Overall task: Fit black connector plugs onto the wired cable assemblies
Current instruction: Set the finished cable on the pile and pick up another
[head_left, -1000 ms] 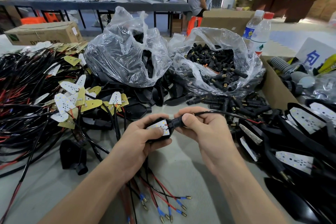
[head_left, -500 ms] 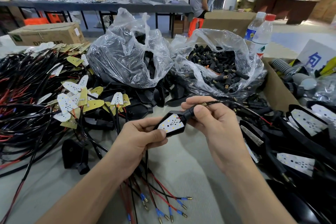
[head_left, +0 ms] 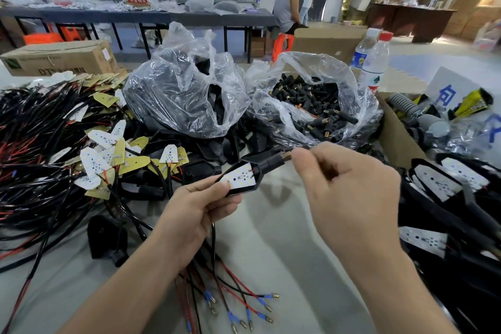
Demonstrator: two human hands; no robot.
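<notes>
Grey tabletop (head_left: 271,238) carries the whole job, with stock laid in a ring around the worker so that each part is a short reach. At 9 o'clock sprawls the tangled heap of black-and-red wired cable assemblies (head_left: 40,160). At 1 o'clock a clear plastic bag (head_left: 360,106) gapes open over small black connector plugs with brass ends (head_left: 320,114).

At centre, the left hand (head_left: 195,217) keeps a closed grip on a black wedge-shaped housing with a white LED board (head_left: 240,179). It is tilted board-up with its neck aimed toward 2 o'clock, so the brass-tipped end (head_left: 286,155) faces the other hand. The right hand (head_left: 349,192) sits just beside that tip with fingers curled. Blur hides whether its grip pinches the thin cable or nothing. Black housed lamp units (head_left: 439,184) at 3 o'clock look, I judge, like finished pieces set aside.
</notes>
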